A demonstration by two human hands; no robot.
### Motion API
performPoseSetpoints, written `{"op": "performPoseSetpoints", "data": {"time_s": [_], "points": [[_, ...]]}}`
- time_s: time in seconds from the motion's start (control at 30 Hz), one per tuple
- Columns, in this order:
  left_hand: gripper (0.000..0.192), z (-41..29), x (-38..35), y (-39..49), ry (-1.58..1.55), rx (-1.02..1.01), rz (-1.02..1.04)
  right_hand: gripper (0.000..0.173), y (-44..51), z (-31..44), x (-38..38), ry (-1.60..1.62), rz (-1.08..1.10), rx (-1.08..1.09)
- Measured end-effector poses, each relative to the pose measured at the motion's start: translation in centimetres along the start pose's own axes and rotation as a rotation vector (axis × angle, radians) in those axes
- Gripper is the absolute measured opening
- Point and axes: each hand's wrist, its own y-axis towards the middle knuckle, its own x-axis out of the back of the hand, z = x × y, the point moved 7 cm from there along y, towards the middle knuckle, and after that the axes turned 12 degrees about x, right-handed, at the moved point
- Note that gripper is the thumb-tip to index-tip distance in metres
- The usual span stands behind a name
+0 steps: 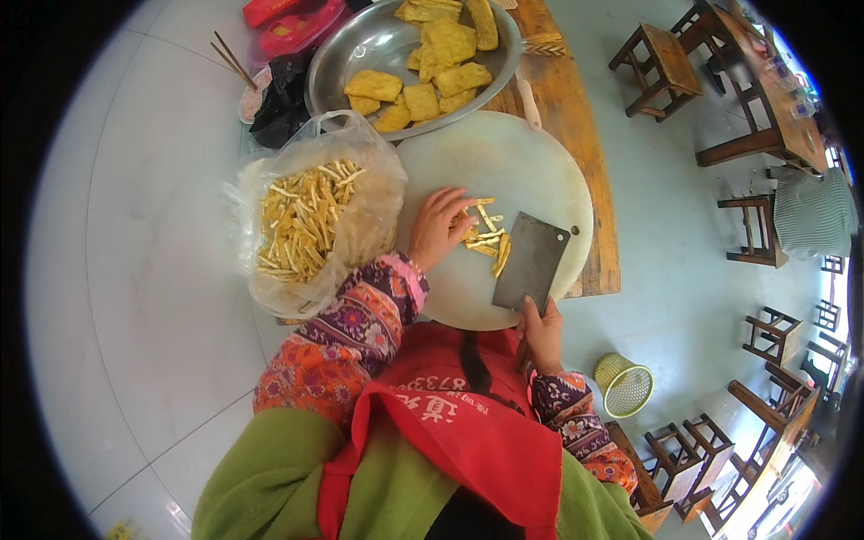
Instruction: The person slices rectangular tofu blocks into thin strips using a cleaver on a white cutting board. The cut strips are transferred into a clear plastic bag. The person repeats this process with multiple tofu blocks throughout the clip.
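Note:
On a round, pale cutting board (445,152) lie several golden-skinned strips of what looks like fried tofu (487,244). My left hand (437,226) rests over the left end of these strips, fingers spread and partly covering them; whether it grips any cannot be told. The handle of a wide cleaver (531,263) is in my right hand (543,331), at the board's near right edge. Its blade lies nearly flat just right of the strips. Left of the board, a clear plastic bag (381,202) holds a heap of cut strips (300,223).
Beyond the board, a steel basin (337,61) holds uncut golden slabs (422,101). Beside it are a black plastic bag (283,101) and a wooden-handled tool (528,101). All this stands on a wooden table (601,223). A yellow mesh wastebasket (624,385) and wooden stools (658,67) stand to the right.

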Motion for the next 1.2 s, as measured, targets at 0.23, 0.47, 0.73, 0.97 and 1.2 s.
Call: {"op": "performPoseSetpoints", "data": {"time_s": [0.23, 0.47, 0.73, 0.97, 1.2], "points": [[0.068, -2.3, -1.3, -2.5, -0.125, 0.077, -0.114, 0.01, 2.8, -2.1, -7.1, 0.138, 0.085, -0.038], [0.067, -5.1, 0.3, -3.0, -0.245, 0.173, -0.104, 0.012, 2.1, 1.4, -8.5, 0.005, 0.188, -0.006], [0.065, -12.4, 15.6, -4.0, -0.177, 0.003, -0.42, 0.007, -2.7, 13.9, -14.5, 0.108, 0.34, 0.088], [0.054, -0.5, 26.7, -7.9, 0.096, 0.226, -0.599, 0.015, -3.1, 17.2, -27.6, -0.234, 0.722, 0.414], [0.066, 8.0, 21.3, -10.1, 0.37, 0.368, -0.369, 0.024, 0.4, 18.6, -21.8, -0.547, 0.485, 0.578]]}}
